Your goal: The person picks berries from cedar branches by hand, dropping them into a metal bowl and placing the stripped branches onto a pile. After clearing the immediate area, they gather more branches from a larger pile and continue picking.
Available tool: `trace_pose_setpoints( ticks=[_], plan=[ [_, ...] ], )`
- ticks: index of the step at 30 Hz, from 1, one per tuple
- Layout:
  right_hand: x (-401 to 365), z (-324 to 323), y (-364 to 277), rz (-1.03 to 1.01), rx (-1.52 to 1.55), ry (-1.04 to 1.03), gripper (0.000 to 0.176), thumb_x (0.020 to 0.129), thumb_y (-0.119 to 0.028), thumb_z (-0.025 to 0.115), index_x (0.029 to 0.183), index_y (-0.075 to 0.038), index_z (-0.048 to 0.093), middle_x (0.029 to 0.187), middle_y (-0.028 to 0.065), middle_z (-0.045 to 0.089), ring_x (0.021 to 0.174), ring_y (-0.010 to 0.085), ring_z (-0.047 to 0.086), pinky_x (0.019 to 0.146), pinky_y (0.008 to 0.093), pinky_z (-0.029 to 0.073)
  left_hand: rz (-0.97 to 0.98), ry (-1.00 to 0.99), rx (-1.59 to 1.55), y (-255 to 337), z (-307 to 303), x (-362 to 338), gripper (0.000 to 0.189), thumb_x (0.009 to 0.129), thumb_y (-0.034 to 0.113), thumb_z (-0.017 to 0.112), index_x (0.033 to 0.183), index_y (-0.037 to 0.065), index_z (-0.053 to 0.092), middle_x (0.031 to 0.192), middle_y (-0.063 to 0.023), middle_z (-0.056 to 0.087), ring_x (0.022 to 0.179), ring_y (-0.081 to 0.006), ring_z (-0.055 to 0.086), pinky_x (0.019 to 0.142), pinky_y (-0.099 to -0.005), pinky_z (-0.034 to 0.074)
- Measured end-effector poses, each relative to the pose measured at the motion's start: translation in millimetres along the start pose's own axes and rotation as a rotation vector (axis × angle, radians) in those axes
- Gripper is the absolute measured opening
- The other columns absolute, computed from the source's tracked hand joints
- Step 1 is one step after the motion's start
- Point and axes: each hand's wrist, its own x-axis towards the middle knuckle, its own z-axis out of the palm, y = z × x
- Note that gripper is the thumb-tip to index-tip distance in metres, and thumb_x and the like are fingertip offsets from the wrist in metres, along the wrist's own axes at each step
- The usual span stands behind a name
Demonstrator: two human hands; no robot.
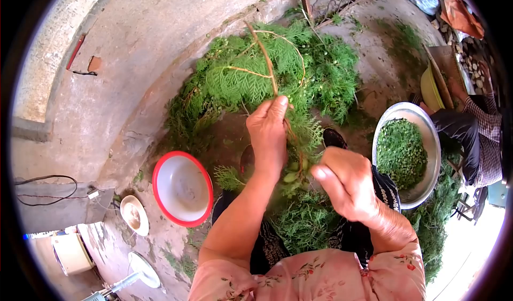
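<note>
My left hand (pixel 268 135) is wrapped round the woody stem of a leafy conifer branch (pixel 265 55), whose bare end points up and away from me. Flat, fern-like green sprays hang from the stem. Below that hand, the branch's lower twigs carry pale green cones (pixel 294 177). Beside them, my right hand (pixel 348 186) is closed, thumb pressed to the curled fingers; anything inside it is hidden. Cut greenery (pixel 304 221) lies between my legs.
A large heap of green branches (pixel 331 71) lies ahead against the wall. At left stands a red-rimmed white basin (pixel 184 197). To the right, a metal basin (pixel 434 141) holds small green cones (pixel 401 154). Another person (pixel 475 141) sits at far right near a yellow-green bowl (pixel 429 90).
</note>
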Motion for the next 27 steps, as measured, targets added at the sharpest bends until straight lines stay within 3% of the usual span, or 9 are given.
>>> trace_pose_setpoints(
  ticks=[3,4,6,9,15,18,23,25,27],
  plan=[
    [-5,1,-11,-0.261,0.048,0.148,0.009,0.088,-0.011,0.046,0.09,-0.012,0.055,0.057,0.0038,0.041,0.047,0.0208,0.045,0.041,0.032,0.039,0.015,0.072,-0.175,-10,-10,19,0.022,0.083,0.022,0.062,0.074,0.001,0.061,0.057,0.0047,0.043,0.048,-0.0038,0.032,0.044,-0.0197,0.025],
    [-1,8,6,-0.252,-0.074,0.267,0.014,0.09,-0.018,0.046,0.085,-0.01,0.056,0.057,0.0039,0.04,0.046,0.0197,0.043,0.039,0.0314,0.038,-0.048,-0.009,-0.144,-2,-9,11,0.022,0.082,0.023,0.063,0.076,0.002,0.062,0.06,0.0054,0.045,0.05,-0.0032,0.033,0.045,-0.0192,0.025],
    [2,5,33,0.292,0.05,0.259,0.037,0.091,-0.035,0.047,0.073,-0.004,0.054,0.06,0.0046,0.045,0.053,0.0156,0.045,0.051,0.0285,0.04,-0.061,-0.058,-0.174,-4,-5,5,0.021,0.081,0.024,0.065,0.079,0.003,0.063,0.063,0.0025,0.053,0.05,-0.0036,0.035,0.045,-0.0186,0.027],
    [6,7,51,0.409,0.58,0.395,0.036,0.09,-0.035,0.049,0.073,-0.004,0.055,0.075,0.0051,0.057,0.072,0.0138,0.054,0.066,0.0282,0.043,-0.084,-0.098,-0.151,-2,-5,4,0.02,0.08,0.023,0.066,0.081,0.003,0.064,0.067,0.0002,0.059,0.05,-0.0041,0.039,0.046,-0.0178,0.029],
    [7,20,70,0.967,1.108,0.203,0.036,0.086,-0.036,0.055,0.091,0.0,0.058,0.084,0.0062,0.06,0.075,0.0146,0.057,0.07,0.0291,0.047,-0.117,-0.2,-0.035,-2,-3,2,0.017,0.081,0.02,0.064,0.084,0.003,0.065,0.07,-0.0007,0.061,0.049,-0.0046,0.039,0.049,-0.019,0.035],
    [6,19,70,0.993,1.026,0.113,0.04,0.084,-0.042,0.056,0.088,-0.002,0.058,0.068,-0.0009,0.049,0.055,0.0076,0.038,0.05,0.0242,0.03,-0.094,-0.245,0.009,1,-4,1,0.017,0.08,0.02,0.065,0.082,0.003,0.065,0.064,0.0019,0.056,0.049,-0.0051,0.038,0.049,-0.0199,0.036],
    [13,16,54,0.907,1.225,0.001,0.045,0.083,-0.04,0.057,0.094,0.003,0.058,0.083,0.0095,0.061,0.065,0.0154,0.059,0.051,0.0307,0.049,-0.065,-0.293,0.036,1,-3,1,0.017,0.079,0.019,0.066,0.076,0.003,0.064,0.058,0.0052,0.047,0.049,-0.0043,0.036,0.047,-0.02,0.032],
    [13,20,49,0.955,1.071,0.012,0.041,0.084,-0.039,0.058,0.091,0.002,0.061,0.074,0.0034,0.06,0.062,0.01,0.053,0.052,0.0257,0.046,-0.032,-0.339,0.08,-3,-4,2,0.016,0.079,0.018,0.066,0.075,0.003,0.064,0.058,0.0056,0.048,0.049,-0.0037,0.036,0.046,-0.0202,0.031],
    [4,29,72,0.679,0.741,-0.118,0.039,0.084,-0.039,0.058,0.081,-0.001,0.062,0.067,0.0023,0.053,0.063,0.0082,0.044,0.054,0.0249,0.038,0.017,-0.329,0.073,-5,-1,0,0.02,0.083,0.018,0.062,0.071,0.003,0.061,0.058,0.0058,0.043,0.053,-0.0028,0.034,0.047,-0.021,0.027]
  ],
)
